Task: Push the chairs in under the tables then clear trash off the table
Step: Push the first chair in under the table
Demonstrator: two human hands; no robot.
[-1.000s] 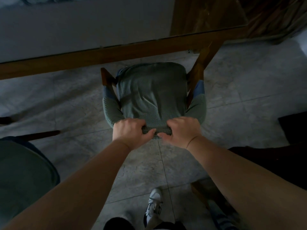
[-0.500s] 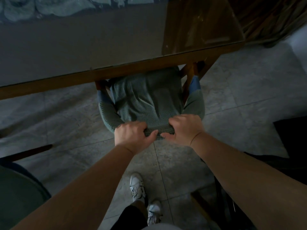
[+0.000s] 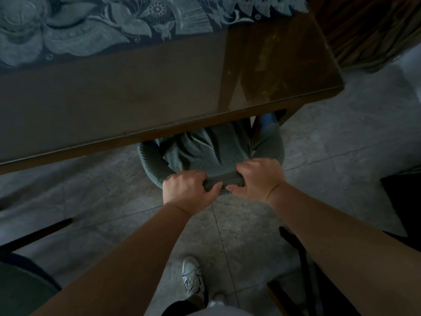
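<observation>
At the far left, low in the view, the rounded green seat of a second chair (image 3: 20, 290) shows at the frame edge, with a dark leg or rail (image 3: 36, 233) slanting across the grey floor tiles (image 3: 102, 201) above it, well apart from the fingers.

The left hand (image 3: 186, 190) grips the top edge of the chair back (image 3: 218, 181), its fingers (image 3: 182, 176) curled over the far side of the fabric and the thumb pressed on the near side. Just beyond these fingers lies the chair (image 3: 205, 153), covered in green knitted cloth: its seat sits mostly beneath the near edge of the worktop (image 3: 136, 94), only the rear part and the padded sides showing. The worktop is dark wood under a glass sheet, with a patterned blue-grey cloth (image 3: 91, 26) lying on its far half.

The right hand (image 3: 259, 179) grips the same top edge just beside the left; the two thumbs nearly meet, and its fingers are wrapped over the cloth. Beyond them a worktop leg (image 3: 289, 115) stands by the chair's right side.

Below the hands, between the forearms, a white shoe (image 3: 192, 279) rests on the tiles. To the right of the right forearm dark furniture (image 3: 296, 258) stands, too dim to make out.
</observation>
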